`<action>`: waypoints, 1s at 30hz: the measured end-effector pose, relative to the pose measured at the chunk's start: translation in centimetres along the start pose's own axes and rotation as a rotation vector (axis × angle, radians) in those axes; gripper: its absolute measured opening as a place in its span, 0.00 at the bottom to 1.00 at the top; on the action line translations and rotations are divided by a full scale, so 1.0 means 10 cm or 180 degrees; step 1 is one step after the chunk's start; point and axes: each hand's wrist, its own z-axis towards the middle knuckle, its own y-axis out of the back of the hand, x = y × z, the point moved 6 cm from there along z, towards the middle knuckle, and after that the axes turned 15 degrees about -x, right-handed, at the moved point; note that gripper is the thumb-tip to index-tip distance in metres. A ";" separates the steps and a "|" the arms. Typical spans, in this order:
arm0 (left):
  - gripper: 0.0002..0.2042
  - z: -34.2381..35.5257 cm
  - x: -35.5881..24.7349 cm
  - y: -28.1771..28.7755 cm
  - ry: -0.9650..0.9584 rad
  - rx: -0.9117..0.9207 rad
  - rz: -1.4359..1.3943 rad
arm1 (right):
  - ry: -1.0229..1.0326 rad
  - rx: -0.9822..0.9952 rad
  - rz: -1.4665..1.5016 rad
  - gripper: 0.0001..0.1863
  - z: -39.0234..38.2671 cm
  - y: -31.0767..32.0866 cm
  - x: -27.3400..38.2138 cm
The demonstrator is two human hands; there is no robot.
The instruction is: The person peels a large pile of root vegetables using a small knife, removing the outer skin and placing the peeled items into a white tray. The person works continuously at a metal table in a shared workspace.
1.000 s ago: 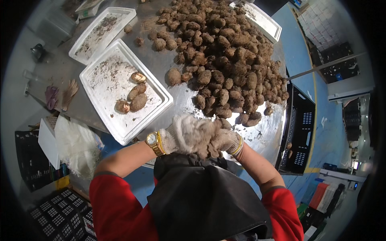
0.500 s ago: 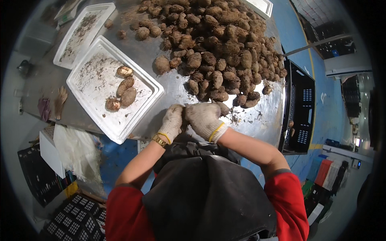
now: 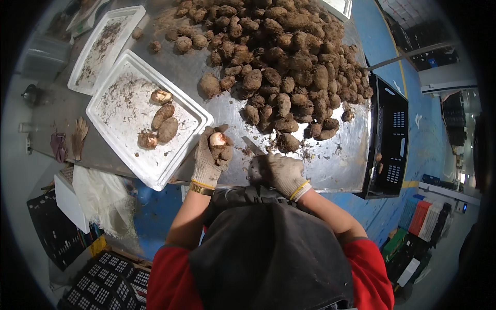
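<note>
head view: left hand (image 3: 209, 157) fingers clamped round trimmed taro root (image 3: 219, 142), pale cut end up, just right of white tray (image 3: 121, 147) corner. right hand (image 3: 281, 173) fingers closed on knife (image 3: 254, 146), blade slanting up-left toward root (tip near, not touching). left hand nearer tray; taro pile (image 3: 281, 67) beyond.

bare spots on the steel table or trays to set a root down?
Bare steel table between the root pile and the black crate. The near white tray is bare around its four roots. Crowded under the pile and by both hands.
</note>
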 end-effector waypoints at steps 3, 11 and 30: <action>0.35 -0.12 0.07 -0.11 0.0584 0.0418 -0.0118 | -0.0158 -0.0084 -0.0150 0.19 -0.14 0.13 -0.21; 0.33 -0.18 0.22 -0.10 0.1080 0.0459 0.0095 | -0.1051 0.0032 -0.0122 0.15 -0.56 -0.06 -1.10; 0.22 -0.11 0.45 0.17 0.0267 -0.0971 0.1423 | 0.0901 -0.1687 0.1977 0.13 -0.10 1.00 0.48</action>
